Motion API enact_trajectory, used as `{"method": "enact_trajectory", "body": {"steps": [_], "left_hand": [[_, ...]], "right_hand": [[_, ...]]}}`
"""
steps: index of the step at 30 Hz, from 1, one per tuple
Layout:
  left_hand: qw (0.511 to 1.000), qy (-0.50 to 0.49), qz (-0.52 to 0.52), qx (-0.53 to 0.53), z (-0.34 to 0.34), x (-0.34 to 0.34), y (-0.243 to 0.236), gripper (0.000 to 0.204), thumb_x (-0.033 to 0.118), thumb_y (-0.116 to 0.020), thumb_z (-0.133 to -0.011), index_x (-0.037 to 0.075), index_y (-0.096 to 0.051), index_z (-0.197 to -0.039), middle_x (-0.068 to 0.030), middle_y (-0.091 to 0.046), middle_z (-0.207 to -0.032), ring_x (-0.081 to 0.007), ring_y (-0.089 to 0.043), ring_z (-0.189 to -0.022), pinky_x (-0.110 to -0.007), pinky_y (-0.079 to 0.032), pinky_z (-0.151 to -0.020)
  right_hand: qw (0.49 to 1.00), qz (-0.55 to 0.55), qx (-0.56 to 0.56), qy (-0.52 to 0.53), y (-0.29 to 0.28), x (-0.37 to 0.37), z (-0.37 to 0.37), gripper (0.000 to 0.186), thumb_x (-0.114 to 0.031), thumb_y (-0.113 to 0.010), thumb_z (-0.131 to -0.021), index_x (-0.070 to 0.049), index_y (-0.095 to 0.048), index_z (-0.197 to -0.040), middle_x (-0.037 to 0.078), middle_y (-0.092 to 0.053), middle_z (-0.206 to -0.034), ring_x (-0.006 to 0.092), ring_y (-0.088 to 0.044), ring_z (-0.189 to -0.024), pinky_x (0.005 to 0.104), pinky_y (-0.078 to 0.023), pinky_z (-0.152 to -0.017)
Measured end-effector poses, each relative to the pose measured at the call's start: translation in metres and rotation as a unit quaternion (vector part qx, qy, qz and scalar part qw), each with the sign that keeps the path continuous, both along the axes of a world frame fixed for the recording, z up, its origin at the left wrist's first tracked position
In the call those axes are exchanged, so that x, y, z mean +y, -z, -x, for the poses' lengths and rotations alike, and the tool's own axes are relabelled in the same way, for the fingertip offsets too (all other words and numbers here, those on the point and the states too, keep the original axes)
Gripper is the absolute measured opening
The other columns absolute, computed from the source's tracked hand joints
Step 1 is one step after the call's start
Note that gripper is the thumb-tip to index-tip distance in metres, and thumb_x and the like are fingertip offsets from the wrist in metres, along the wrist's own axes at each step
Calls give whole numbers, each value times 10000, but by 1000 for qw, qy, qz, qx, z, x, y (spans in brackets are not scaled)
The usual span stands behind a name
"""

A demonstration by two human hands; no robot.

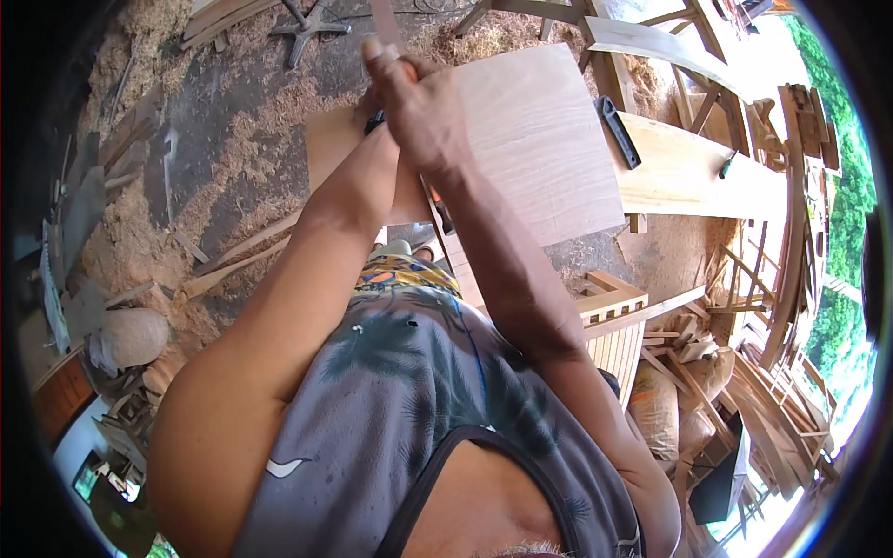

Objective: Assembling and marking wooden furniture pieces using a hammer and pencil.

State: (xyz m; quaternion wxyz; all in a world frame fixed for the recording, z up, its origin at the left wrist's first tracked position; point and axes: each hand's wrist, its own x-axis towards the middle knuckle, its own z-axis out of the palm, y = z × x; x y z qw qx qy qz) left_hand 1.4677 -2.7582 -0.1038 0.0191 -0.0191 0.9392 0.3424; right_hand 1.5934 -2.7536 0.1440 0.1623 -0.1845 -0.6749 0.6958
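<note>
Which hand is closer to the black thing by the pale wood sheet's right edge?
Right. The right hand is to the left of the black thing, across the pale wood sheet; the left hand, mostly hidden behind the right one, is farther left.

Panel (539, 149) — lying across long board (693, 177); right hand (423, 116) at its left edge. Handled tool (619, 135) — on the board, at the panel's right edge. Chair base (302, 35): on floor (219, 93), beyond and left of the panel. Slatted piece (614, 358), sacks (656, 409): right of the person (400, 372), nearer than the board.
</note>
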Motion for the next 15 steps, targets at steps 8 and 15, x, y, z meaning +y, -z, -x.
{"method": "enact_trajectory", "body": {"steps": [8,15], "left_hand": [[989,-34,125,68,-13,7,-21,593,599,-638,-815,31,-637,-986,-188,-716,-897,-396,-699,-803,-450,-553,-659],[988,-8,-152,25,3,13,-1,635,443,-767,-777,-97,-605,-1069,-290,-681,-1024,-414,-682,-939,-448,-547,-792]], "right_hand": [[967,-174,157,102,19,-6,-26,512,-395,-727,-853,26,-565,-610,155,-523,-538,299,-488,-502,402,-453,-553],[998,-53,30,-6,-18,-1,-80,425,-303,-748,-835,3,-543,-623,151,-478,-502,300,-481,-458,410,-420,-498]]}}
